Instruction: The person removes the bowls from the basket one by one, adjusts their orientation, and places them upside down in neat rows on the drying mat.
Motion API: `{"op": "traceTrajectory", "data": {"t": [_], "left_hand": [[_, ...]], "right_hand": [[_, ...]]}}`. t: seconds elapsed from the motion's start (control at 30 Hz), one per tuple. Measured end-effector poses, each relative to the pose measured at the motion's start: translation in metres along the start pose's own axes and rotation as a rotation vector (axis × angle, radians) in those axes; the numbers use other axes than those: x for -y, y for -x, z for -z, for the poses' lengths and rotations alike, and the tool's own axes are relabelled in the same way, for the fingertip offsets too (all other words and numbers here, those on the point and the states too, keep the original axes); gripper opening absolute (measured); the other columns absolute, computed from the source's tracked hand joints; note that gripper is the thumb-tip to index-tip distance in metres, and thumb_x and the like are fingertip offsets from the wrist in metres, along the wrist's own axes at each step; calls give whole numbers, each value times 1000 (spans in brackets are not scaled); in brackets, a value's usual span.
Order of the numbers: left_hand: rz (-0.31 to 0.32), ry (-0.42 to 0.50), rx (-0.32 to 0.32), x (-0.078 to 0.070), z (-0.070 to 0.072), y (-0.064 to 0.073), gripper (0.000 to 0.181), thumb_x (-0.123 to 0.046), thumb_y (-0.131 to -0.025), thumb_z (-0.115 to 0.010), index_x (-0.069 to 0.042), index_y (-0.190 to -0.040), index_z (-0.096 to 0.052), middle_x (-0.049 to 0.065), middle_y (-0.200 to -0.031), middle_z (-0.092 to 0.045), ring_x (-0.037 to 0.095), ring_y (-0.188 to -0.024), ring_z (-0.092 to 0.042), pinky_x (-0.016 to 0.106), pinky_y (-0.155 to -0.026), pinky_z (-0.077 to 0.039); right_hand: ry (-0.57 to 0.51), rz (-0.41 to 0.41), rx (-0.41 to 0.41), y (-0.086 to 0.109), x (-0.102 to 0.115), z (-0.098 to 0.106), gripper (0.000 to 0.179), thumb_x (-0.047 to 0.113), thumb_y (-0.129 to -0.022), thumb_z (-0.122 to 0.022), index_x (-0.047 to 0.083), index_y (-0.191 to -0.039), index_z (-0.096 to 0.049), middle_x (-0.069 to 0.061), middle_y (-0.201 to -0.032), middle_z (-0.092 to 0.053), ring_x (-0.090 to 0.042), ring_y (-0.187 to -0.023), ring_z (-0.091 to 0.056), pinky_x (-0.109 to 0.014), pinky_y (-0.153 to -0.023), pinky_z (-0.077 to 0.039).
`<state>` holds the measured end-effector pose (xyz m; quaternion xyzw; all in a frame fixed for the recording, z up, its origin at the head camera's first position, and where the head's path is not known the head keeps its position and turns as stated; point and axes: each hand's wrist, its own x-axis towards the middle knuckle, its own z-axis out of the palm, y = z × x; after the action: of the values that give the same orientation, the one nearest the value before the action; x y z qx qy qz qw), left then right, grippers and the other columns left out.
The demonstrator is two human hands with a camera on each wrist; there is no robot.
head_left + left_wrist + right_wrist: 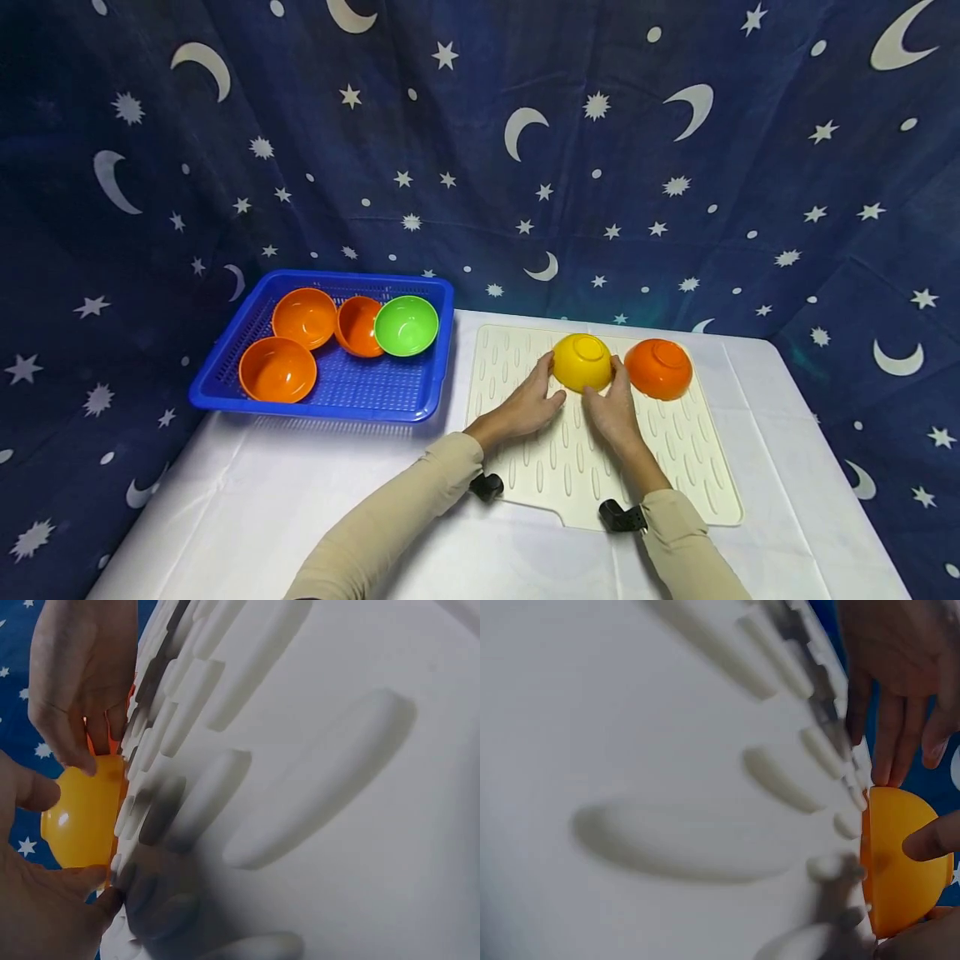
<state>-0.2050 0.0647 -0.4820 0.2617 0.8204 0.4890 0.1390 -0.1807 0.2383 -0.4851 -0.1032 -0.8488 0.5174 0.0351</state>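
Head view: I read left hand (528, 405), fingers extended, at left side of yellow bowl (579, 364); bowl inverted on far part of mat (693, 467), between hands, neither clearly nearer; right hand (613, 417), fingers extended, at right side. Bowl round, no long axis.

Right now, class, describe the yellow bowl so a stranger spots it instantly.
On the white table, find the cream mat right of the blue basket. At its far end, the yellow bowl is upside down between the left hand and right hand. Its colour distinguishes it from the upside-down orange bowl beside it.
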Motion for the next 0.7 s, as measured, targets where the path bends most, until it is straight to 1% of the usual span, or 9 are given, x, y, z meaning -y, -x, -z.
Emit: {"op": "traceTrajectory", "data": {"t": [0.13, 0.2, 0.27, 0.37, 0.43, 0.57, 0.7], "left_hand": [[-6, -62, 40, 1, -2, -2, 65, -9, -104, -38, 3, -160, -8, 21, -165, -17, 24, -152, -16, 32, -121, -12], [-15, -107, 53, 2, -3, -3, 62, -7, -103, -36, 5, -159, -13, 21, -165, -16, 26, -153, -14, 34, -121, -11], [-22, -164, 70, 2, -4, -3, 61, -6, -102, -36, 6, -158, -18, 23, -165, -15, 31, -153, -12, 37, -121, -11], [-24, -271, 109, 1, -4, -3, 60, -8, -101, -37, 7, -157, -22, 25, -165, -11, 36, -153, -8, 38, -122, -10], [-21, -329, 123, 1, -4, -3, 60, -10, -102, -37, 8, -157, -22, 25, -165, -10, 38, -153, -7, 39, -122, -10], [-5, -393, 124, -3, -7, -4, 61, -13, -102, -39, 8, -157, -23, 25, -165, -10, 37, -153, -6, 44, -121, -14], [22, -454, 128, -6, -9, -6, 65, -21, -102, -44, 4, -158, -24, 22, -166, -11, 36, -153, -7, 47, -120, -19]], "right_hand": [[103, 56, 64, 1, -5, 3, 76, 1, -96, -44, -8, -158, -1, -27, -165, 3, -40, -152, 6, -56, -120, 0], [145, 73, 76, 1, -7, 4, 74, 1, -97, -42, -9, -158, -1, -28, -163, 3, -42, -150, 8, -60, -119, -1], [159, 71, 85, 2, -7, 5, 74, 2, -97, -42, -9, -158, -2, -28, -161, 2, -42, -148, 7, -62, -118, -2], [177, 54, 87, 3, -7, 5, 75, 4, -97, -45, -10, -157, -3, -29, -159, -2, -41, -148, 3, -61, -119, -5], [195, 47, 92, 4, -6, 5, 75, 7, -98, -46, -10, -156, -2, -30, -160, -2, -41, -150, 1, -59, -119, -5], [243, 42, 94, 7, -5, 6, 75, 11, -100, -45, -11, -156, 0, -30, -163, 1, -41, -152, 2, -55, -120, -4], [274, 33, 94, 10, -3, 6, 77, 14, -100, -46, -13, -156, 1, -30, -164, 4, -42, -152, 3, -55, -120, -3]]}}
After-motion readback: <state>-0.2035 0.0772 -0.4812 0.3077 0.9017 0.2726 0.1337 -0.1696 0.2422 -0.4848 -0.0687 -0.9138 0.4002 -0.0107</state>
